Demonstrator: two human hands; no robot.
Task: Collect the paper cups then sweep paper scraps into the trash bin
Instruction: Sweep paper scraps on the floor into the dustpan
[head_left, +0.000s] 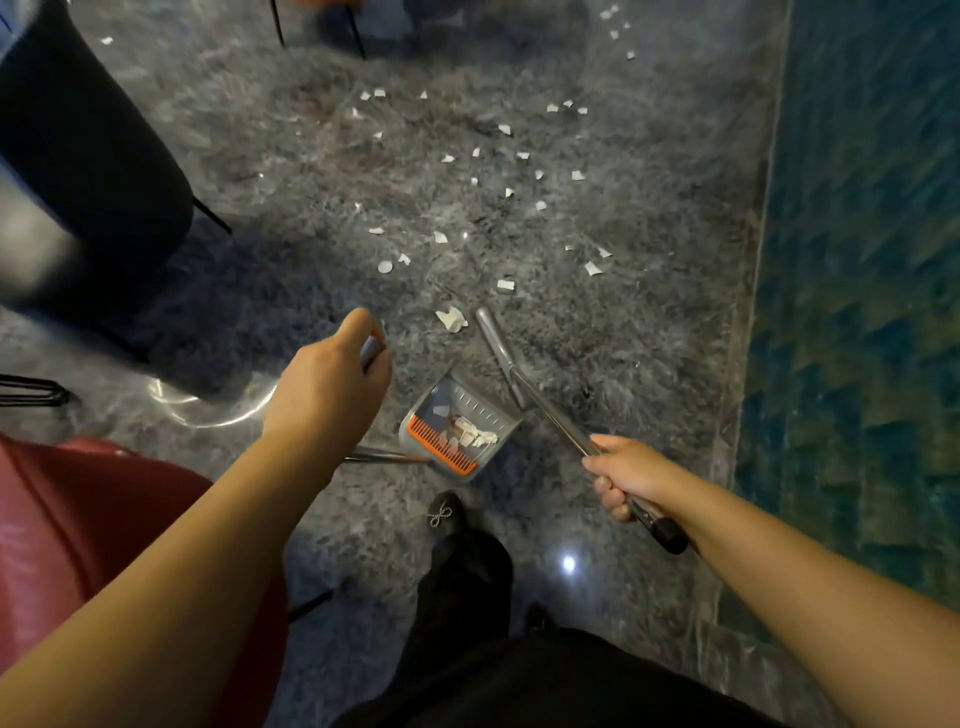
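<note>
Several white paper scraps (506, 193) lie scattered over the grey marble floor (623, 338), the largest scrap (452, 318) just beyond the broom. A grey dustpan (498, 415) with an orange comb edge stands on the floor and holds a few scraps (474, 435). My left hand (327, 384) grips the grey top of the dustpan's long handle. My right hand (621, 475) grips the metal broom handle (550, 410) near its black end. The narrow broom head (493, 340) rests on the floor right beside the pan. No paper cup is in view.
A blurred black rounded object on thin legs (88, 156) stands at the left. A red seat (78, 519) fills the lower left. A teal patterned surface (857, 260) borders the floor on the right. My black shoe (447, 514) is just behind the pan. Thin chair legs (357, 31) show at the top.
</note>
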